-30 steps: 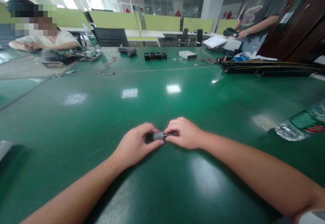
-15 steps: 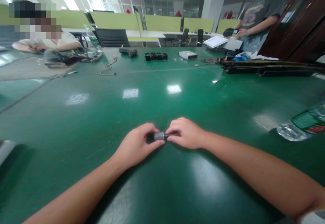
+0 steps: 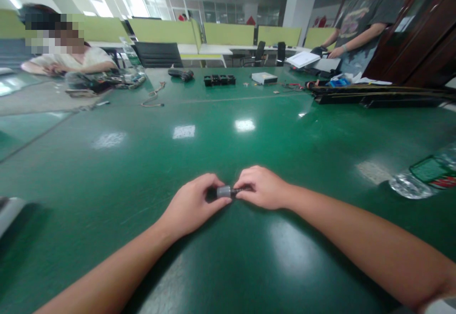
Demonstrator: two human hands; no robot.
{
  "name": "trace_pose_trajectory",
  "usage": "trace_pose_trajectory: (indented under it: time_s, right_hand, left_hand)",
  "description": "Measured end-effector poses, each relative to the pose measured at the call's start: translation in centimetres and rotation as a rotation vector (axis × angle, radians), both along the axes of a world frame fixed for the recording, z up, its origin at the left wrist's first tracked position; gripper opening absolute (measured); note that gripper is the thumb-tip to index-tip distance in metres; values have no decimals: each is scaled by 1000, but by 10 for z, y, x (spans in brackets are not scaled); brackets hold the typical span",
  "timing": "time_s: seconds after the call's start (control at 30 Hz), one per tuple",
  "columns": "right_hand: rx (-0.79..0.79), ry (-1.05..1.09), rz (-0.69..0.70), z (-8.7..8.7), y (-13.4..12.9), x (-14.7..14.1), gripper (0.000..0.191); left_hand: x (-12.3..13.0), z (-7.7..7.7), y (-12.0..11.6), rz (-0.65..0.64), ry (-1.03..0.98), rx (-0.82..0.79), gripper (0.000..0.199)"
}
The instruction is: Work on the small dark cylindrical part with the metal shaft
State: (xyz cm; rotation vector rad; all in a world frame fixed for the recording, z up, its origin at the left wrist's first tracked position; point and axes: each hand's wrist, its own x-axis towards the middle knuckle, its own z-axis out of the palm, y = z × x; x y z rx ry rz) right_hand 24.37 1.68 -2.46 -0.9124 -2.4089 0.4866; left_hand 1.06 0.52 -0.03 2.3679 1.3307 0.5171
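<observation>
A small grey cylinder (image 3: 223, 191) lies sideways close above the green table (image 3: 228, 152). Its dark left end is partly hidden in my left hand (image 3: 192, 204), whose thumb and fingers close round it. From the right end sticks out a thin dark rod (image 3: 234, 192) that looks ribbed. My right hand (image 3: 262, 188) pinches this rod between thumb and fingers, covering most of it. The fingertips of both hands almost meet at the middle. What exact kind of part it is, I cannot make out.
A clear bottle (image 3: 423, 176) lies at the right. Along the far side are a black part (image 3: 220, 80), a silver box (image 3: 264, 78), a cable (image 3: 153, 96) and long black rails (image 3: 377, 96). One person (image 3: 85, 60) sits at far left; another (image 3: 366, 29) stands at far right.
My hands keep nearly the same hold and place. The standing person's hands have shifted a little, and the seated person's head has moved slightly.
</observation>
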Motion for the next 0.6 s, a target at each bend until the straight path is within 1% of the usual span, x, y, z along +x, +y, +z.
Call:
trace_pose_trajectory:
  time_s: [0.6]
  right_hand:
    - [-2, -12, 5, 0, -2, 3, 13]
  left_hand:
    - [-1, -1, 0, 9, 21, -19, 26]
